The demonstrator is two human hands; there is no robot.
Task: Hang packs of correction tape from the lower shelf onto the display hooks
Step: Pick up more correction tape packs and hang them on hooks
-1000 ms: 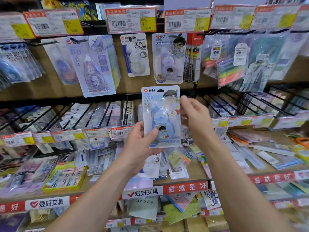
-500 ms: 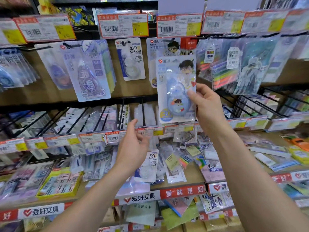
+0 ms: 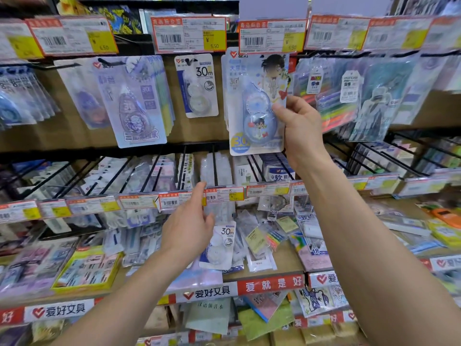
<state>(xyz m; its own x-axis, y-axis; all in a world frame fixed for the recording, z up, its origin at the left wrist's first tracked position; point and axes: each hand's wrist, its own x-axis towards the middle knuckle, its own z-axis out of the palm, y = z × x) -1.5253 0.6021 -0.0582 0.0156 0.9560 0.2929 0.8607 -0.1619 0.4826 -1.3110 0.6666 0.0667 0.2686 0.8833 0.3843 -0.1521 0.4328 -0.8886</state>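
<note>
The pale blue card-backed blister pack of correction tape (image 3: 257,103) is up at the top row. Its upper edge sits just under the orange-framed price label (image 3: 272,36), in front of more packs of the same print. The display hook is hidden behind that label, so I cannot tell whether the hang hole has caught.

The right hand (image 3: 301,131) pinches the pack at its right edge, thumb on the front beside the clear bubble and fingers behind the card. The left hand (image 3: 189,226) is loosely spread and holds nothing. It hovers over the clutter on the lower shelf (image 3: 269,283), just beside a white card pack marked 30m (image 3: 222,243) lying there.

The pack looks very light, so one hand should manage it easily. The backing card seems thin: stiff enough to steer, but likely to bow if pushed from the bottom edge. The bubble is probably slick and easy to dent, so the flat card margin is the better hold. A grip at mid height or above, as here, keeps the top strip free for the hook. The card around the hole is the weak spot and could tear if forced.

The white pack below lies among glossy sleeves that may slide, so lifting it by an edge seems safest
</note>
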